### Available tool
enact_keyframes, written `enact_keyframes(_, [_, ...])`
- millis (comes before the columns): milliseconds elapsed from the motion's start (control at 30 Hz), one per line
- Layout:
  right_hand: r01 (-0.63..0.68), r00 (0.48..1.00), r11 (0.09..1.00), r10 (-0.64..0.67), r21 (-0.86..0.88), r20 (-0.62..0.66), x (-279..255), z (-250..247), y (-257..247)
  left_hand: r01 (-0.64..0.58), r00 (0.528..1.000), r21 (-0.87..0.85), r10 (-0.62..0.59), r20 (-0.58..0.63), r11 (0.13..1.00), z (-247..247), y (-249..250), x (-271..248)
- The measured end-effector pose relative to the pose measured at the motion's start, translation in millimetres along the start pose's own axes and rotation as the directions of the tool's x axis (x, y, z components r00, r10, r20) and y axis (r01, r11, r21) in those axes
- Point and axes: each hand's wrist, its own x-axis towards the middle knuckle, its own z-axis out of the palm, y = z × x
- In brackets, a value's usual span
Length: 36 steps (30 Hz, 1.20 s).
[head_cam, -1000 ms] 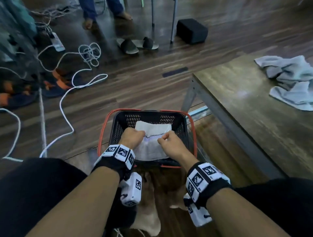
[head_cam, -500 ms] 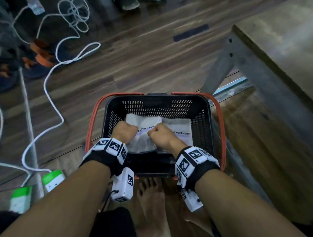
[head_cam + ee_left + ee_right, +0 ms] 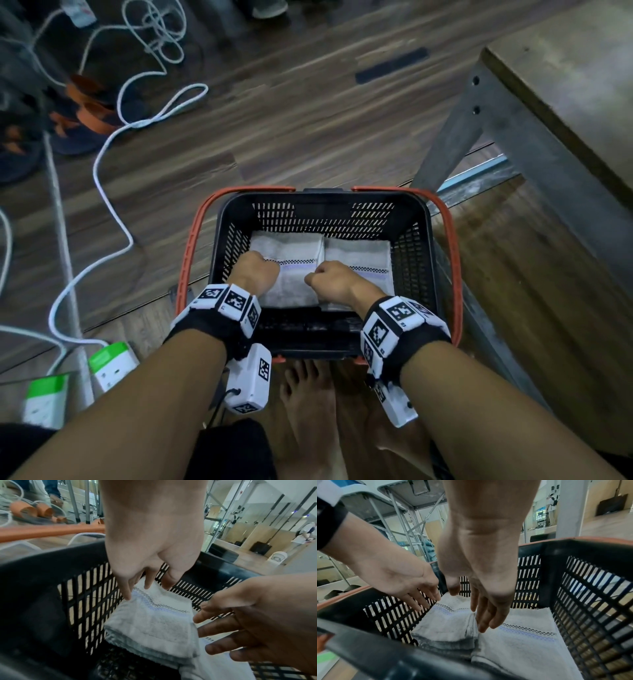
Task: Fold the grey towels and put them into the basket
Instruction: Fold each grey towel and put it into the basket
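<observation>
A black basket (image 3: 416, 246) with orange handles stands on the floor in front of me. Two folded grey towels lie flat side by side in it: the left towel (image 3: 294, 250) (image 3: 150, 626) and the right towel (image 3: 359, 253) (image 3: 522, 642). My left hand (image 3: 255, 274) (image 3: 145, 586) hangs over the left towel's left edge, fingers straight and pointing down, the tips just touching the cloth. My right hand (image 3: 329, 281) (image 3: 481, 615) hovers over the seam between the two towels with loose, straight fingers. Neither hand holds anything.
A wooden table (image 3: 565, 85) with a grey metal leg (image 3: 455, 137) stands close on the right of the basket. White cables (image 3: 102, 154) and green-and-white power strips (image 3: 109, 363) lie on the floor to the left. My bare feet (image 3: 308, 411) are just behind the basket.
Both hands held a folded towel above the basket and lowered it in beside the other one. It now lies flat on the left and both hands have let go.
</observation>
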Motion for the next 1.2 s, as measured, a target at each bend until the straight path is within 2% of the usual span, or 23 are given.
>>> enact_keyframes(167, [0.052, 0.997, 0.998, -0.054, -0.028, -0.063, -37.4, -14.4, -5.5, -0.106, 0.994, 0.029, 0.105, 0.031, 0.994, -16.9, 23.7, -31.3])
enact_keyframes(367, [0.136, 0.961, 0.991, -0.129, 0.010, -0.245, -127.7, -55.4, -12.3, -0.293, 0.956, -0.020, 0.293, 0.011, 0.956, -48.3, 64.5, -104.2])
enact_keyframes(533, [0.227, 0.843, 0.974, -0.206, -0.019, -0.497, -217.4, -88.2, -27.6, -0.467, 0.884, -0.096, 0.465, -0.038, 0.879, -70.4, 105.4, -191.4])
enact_keyframes(667, [0.288, 0.746, 0.958, -0.233, -0.013, -0.624, -289.6, -98.5, -29.1, -0.509, 0.859, -0.184, 0.511, -0.040, 0.841, -70.6, 129.7, -254.9])
enact_keyframes(833, [0.277, 0.666, 0.961, -0.181, 0.015, -0.724, -352.0, -112.5, -7.4, -0.618, 0.773, -0.205, 0.635, 0.019, 0.759, -51.1, 151.2, -316.5])
enact_keyframes(1000, [0.273, 0.582, 0.961, -0.135, 0.037, -0.802, -397.5, -138.5, 28.3, -0.694, 0.702, -0.146, 0.707, 0.080, 0.705, -21.0, 182.1, -355.7])
enact_keyframes(1200, [0.216, 0.582, 0.964, 0.002, 0.157, -0.813, -420.3, -183.1, 84.9, -0.763, 0.630, -0.061, 0.761, 0.154, 0.644, 25.5, 235.9, -378.1])
